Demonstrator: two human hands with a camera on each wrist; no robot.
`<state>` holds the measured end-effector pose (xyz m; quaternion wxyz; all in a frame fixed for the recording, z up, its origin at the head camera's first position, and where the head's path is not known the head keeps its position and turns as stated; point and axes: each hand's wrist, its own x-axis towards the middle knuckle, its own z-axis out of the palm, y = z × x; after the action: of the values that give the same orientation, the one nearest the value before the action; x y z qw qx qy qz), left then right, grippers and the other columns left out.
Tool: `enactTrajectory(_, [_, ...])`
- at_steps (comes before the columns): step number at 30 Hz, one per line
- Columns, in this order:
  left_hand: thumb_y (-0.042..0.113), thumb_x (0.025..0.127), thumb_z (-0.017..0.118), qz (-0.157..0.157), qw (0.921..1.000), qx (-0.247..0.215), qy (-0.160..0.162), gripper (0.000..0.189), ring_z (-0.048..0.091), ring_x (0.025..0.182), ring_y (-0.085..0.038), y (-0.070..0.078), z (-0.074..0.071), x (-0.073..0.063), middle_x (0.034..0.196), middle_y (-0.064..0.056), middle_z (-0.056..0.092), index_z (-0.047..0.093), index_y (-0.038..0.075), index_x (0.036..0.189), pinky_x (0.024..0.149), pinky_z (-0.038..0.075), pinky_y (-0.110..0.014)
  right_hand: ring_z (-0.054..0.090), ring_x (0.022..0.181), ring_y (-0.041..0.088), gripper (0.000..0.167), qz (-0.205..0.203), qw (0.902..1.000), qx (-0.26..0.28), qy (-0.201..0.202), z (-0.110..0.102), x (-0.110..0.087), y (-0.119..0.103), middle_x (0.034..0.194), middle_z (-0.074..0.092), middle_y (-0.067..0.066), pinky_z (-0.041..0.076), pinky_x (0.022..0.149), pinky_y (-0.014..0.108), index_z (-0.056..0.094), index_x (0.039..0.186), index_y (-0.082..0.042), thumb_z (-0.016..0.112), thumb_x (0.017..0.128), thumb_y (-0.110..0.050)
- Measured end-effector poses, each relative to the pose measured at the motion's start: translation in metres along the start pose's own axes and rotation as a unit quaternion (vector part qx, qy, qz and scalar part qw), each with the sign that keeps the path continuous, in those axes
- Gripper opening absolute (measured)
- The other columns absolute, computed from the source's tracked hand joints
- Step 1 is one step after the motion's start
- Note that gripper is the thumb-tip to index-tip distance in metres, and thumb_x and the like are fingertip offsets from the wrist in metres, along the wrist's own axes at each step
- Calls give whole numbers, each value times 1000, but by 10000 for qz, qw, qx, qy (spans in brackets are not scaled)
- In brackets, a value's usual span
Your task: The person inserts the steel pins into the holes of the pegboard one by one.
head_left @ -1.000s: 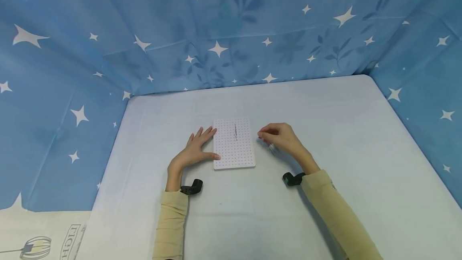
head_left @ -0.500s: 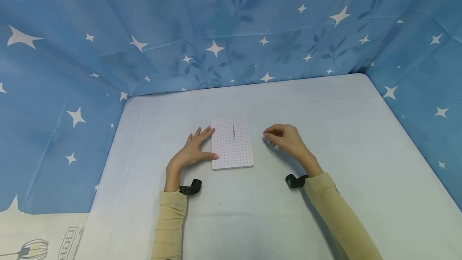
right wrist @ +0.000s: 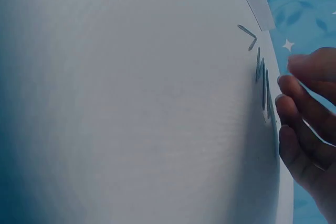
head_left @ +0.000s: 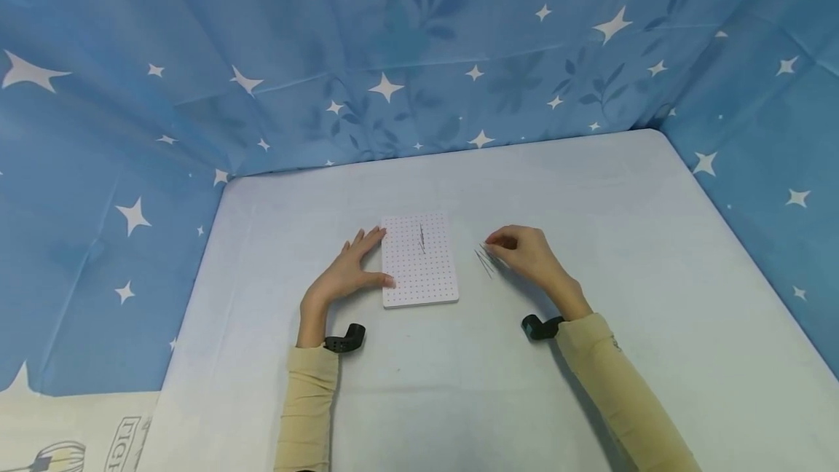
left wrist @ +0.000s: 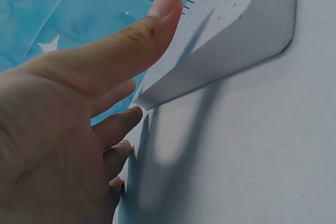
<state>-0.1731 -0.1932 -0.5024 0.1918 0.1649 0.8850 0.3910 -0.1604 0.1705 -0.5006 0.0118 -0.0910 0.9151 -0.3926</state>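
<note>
A white pegboard (head_left: pixel 419 272) with rows of small holes lies on the table, and several thin metal pins (head_left: pixel 422 237) stand up from it. Along its left edge rests my left hand (head_left: pixel 347 272), fingers spread, thumb at the near part of that edge. The left wrist view shows the thumb (left wrist: pixel 126 45) beside the board's thick side. My right hand (head_left: pixel 524 253) is to the right of the board, thumb and fingertips bent together over several loose pins (head_left: pixel 483 264). In the right wrist view, its fingertips are close to the pins (right wrist: pixel 264 87); whether one is pinched is unclear.
The table (head_left: pixel 432 384) is covered in white. A blue star-patterned curtain (head_left: pixel 419 57) hangs at its back and sides. A cloth printed with a whisk (head_left: pixel 62 454) shows at the lower left. Dark wrist cameras (head_left: pixel 345 339) sit on both wrists.
My right hand has moved a little to the right, away from the board, and more of the loose pins show beside its fingertips. The left hand keeps its place on the board's edge.
</note>
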Motion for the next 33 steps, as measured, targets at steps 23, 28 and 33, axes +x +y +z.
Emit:
enactTrajectory(23, [35,84,86,72,9999,140,-68,104,-6,161,-30,1,0,6,174,-9,11,24,16,166,129,-9,-53,67,82,27,8,-203,9978,-638,-32,-2,6,9,89,72,15,58,75,44,79,92,1,74,91,-5])
enactTrajectory(28, [35,85,85,63,9998,142,-93,104,-5,161,-30,0,0,6,174,-9,11,24,16,166,129,-9,-53,68,79,27,10,-194,9976,-664,62,0,5,9,87,73,14,58,72,41,79,91,3,74,90,-6])
enactTrajectory(33, [36,85,85,77,9998,141,-109,104,-5,161,-31,-1,1,5,174,-10,11,23,16,166,129,-8,-53,67,75,26,10,-200,9974,-695,33,2,6,8,84,73,15,58,69,39,78,88,4,73,89,-4])
